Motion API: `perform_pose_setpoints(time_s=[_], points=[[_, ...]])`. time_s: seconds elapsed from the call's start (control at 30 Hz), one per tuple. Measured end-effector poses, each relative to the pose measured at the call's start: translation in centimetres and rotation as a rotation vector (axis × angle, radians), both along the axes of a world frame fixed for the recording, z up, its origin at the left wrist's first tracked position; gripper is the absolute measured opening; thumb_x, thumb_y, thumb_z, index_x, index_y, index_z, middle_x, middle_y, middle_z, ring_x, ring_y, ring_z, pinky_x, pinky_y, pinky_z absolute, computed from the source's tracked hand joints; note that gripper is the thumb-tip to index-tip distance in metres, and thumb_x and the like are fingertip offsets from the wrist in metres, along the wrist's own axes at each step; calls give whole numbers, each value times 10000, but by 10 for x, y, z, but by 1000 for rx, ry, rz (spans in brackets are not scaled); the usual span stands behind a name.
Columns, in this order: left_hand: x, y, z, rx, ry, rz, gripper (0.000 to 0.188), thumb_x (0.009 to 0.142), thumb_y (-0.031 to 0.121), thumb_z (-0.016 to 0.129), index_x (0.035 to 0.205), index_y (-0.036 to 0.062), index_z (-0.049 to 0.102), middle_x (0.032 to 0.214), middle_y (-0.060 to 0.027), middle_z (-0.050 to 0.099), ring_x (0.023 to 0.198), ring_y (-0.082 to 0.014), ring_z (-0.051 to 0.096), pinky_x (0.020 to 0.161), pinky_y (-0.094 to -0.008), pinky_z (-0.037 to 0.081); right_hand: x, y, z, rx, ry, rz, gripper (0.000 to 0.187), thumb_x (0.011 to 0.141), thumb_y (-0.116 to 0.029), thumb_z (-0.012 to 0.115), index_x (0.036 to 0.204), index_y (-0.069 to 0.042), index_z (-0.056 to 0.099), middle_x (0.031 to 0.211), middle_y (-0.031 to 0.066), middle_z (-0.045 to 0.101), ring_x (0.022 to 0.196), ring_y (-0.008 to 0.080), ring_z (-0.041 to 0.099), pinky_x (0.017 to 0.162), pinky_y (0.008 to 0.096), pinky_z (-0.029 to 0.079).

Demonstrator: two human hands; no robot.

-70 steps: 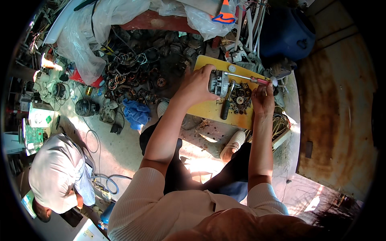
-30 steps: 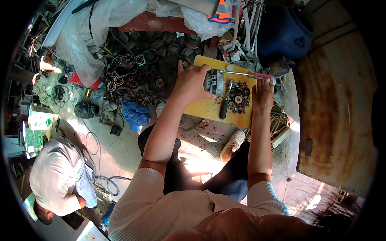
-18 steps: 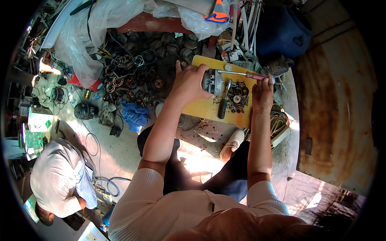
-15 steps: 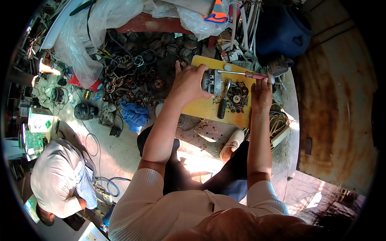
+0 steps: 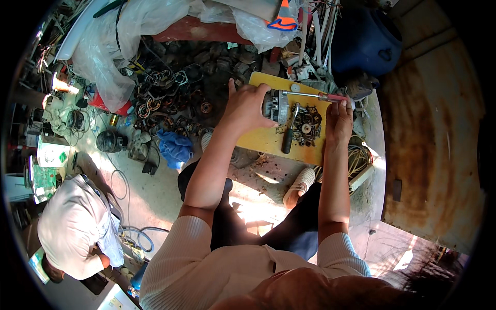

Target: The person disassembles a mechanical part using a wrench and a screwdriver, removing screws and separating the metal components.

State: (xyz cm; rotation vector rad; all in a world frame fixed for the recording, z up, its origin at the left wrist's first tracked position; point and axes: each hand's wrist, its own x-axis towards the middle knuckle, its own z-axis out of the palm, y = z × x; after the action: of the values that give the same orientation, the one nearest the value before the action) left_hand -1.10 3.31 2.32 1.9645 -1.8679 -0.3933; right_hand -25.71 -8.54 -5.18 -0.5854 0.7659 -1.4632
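Note:
My left hand (image 5: 248, 107) grips a round metal motor part (image 5: 278, 107) from its left side, thumb below and fingers over the top. In my right hand (image 5: 340, 117) is a screwdriver (image 5: 330, 97) with a reddish handle, held by the handle end. Its long shaft points left and its tip meets the upper right side of the motor part. Beneath both hands lies a yellow board (image 5: 263, 141). On it are a hammer (image 5: 288, 135) with a dark grip, a heap of small rings and gears (image 5: 308, 127), and a small white disc (image 5: 295, 88).
Beyond the board, many greasy motor parts (image 5: 160, 93) cover the floor. A blue drum (image 5: 368, 44) stands at the far right, near a rusty metal sheet (image 5: 434, 139). A blue cloth (image 5: 174, 147) lies left of my left forearm. Another person (image 5: 75, 227) bends over at lower left.
The view has shifted slightly. Both hands keep their hold, and the screwdriver stays against the motor part. The person at lower left has moved a little.

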Motion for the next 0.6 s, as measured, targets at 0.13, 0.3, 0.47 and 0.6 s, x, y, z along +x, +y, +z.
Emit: perform_pose_setpoints(time_s=[0.13, 0.3, 0.47, 0.6], points=[[1, 1, 1, 17, -2, 5, 841, 542, 390, 874, 1248, 116, 510, 1116, -144, 625, 1145, -311, 562, 1134, -630, 131, 10, 10, 16, 120, 11, -13, 340, 955, -199, 623, 1272, -130, 520, 1074, -16, 642, 949, 78, 588, 781, 242, 428], [1, 0, -1, 16, -2, 11, 841, 543, 391, 874, 1248, 115, 508, 1122, -146, 624, 1150, -311, 561, 1133, -635, 131, 5, 6, 7, 147, 55, -5, 326, 968, -184, 601, 1268, -96, 510, 1078, 33, 644, 932, 97, 586, 806, 248, 434], [0, -1, 1, 34, -9, 10, 834, 545, 391, 874, 1241, 114, 508, 1128, -149, 624, 1152, -313, 561, 1131, -637, 133, 6, 4, 8, -3, -32, 11, 379, 961, -171, 606, 1304, -83, 472, 1176, 68, 605, 1063, 176, 591, 910, 314, 456], [-1, 0, 0, 8, 0, 3, 832, 546, 392, 874, 1238, 113, 507, 1117, -149, 625, 1145, -315, 564, 1131, -637, 137, 0, -1, 0, 11, -61, 103, 416, 976, -217, 585, 1353, -114, 441, 1233, 47, 573, 1110, 167, 563, 901, 306, 439]])
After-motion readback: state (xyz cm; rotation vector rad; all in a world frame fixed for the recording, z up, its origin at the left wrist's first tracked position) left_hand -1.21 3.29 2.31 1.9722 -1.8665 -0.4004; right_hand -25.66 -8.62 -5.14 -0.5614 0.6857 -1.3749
